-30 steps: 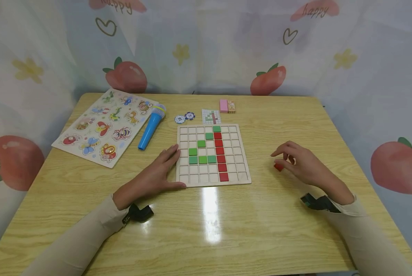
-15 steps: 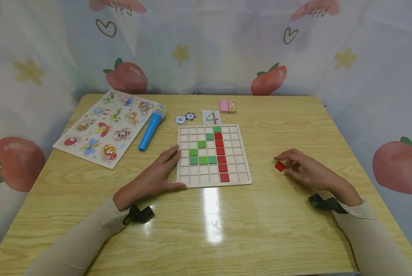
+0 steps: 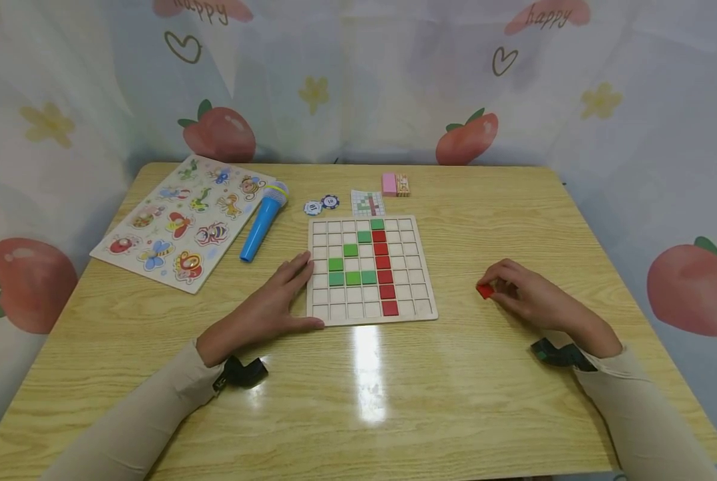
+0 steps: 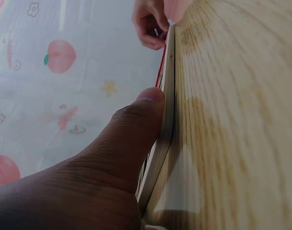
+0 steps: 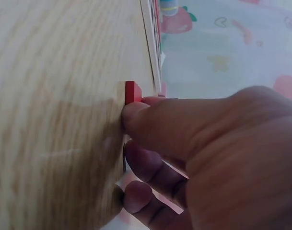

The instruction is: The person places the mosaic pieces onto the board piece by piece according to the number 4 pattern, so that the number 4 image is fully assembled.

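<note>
While the left hand (image 3: 266, 308) lies flat, fingers spread, bracing the grid board (image 3: 421, 310) at its near-left edge, the right hand (image 3: 529, 297) pinches a red tile (image 3: 485, 290) on the table (image 3: 358, 401), well right of the board. Red column and green shape look partly filled; this tile isn't placed yet.

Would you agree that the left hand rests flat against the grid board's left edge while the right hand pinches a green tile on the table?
Not quite: the tile in the right hand is red, not green, as the head and right wrist views show. The left hand does rest flat against the grid board.
</note>
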Demonstrator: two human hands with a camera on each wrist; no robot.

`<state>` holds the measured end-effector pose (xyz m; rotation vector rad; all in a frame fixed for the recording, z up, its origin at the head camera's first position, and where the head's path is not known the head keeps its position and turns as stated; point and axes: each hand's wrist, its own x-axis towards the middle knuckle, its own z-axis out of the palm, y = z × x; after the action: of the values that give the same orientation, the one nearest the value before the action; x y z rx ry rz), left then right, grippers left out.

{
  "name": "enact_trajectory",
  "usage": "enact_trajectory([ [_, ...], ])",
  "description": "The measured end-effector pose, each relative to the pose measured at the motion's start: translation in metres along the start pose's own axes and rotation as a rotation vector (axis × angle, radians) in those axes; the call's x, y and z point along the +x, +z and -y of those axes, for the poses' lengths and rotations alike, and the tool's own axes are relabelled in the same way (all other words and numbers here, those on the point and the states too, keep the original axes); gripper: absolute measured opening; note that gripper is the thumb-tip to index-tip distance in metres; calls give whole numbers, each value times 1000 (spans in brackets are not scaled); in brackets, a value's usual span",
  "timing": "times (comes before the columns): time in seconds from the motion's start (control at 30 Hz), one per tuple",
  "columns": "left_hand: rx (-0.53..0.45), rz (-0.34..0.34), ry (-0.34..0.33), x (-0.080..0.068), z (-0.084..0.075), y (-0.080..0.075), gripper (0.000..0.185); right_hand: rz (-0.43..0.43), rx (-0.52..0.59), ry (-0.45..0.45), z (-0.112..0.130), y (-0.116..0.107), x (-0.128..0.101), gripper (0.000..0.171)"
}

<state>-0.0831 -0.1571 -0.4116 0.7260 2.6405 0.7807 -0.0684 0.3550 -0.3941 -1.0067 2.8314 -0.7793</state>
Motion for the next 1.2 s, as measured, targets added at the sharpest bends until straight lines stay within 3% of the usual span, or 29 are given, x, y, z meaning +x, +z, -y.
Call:
enact_trajectory([
  [0.23, -5, -13, 15, 0, 0, 1, 120, 11, -39, 55, 7, -4, 4, 31],
  [0.5, -5, -13, 16, 0, 0, 1, 121, 8, -55, -3, 21, -13, 23, 34],
  [0.9, -4, -13, 16, -1, 0, 1, 121, 53, -39, -72, 50, -1, 75, 27],
  [1.2, -3, -8, 13, -1, 1, 1, 120, 168, 43, -32, 69, 18, 115, 21],
])
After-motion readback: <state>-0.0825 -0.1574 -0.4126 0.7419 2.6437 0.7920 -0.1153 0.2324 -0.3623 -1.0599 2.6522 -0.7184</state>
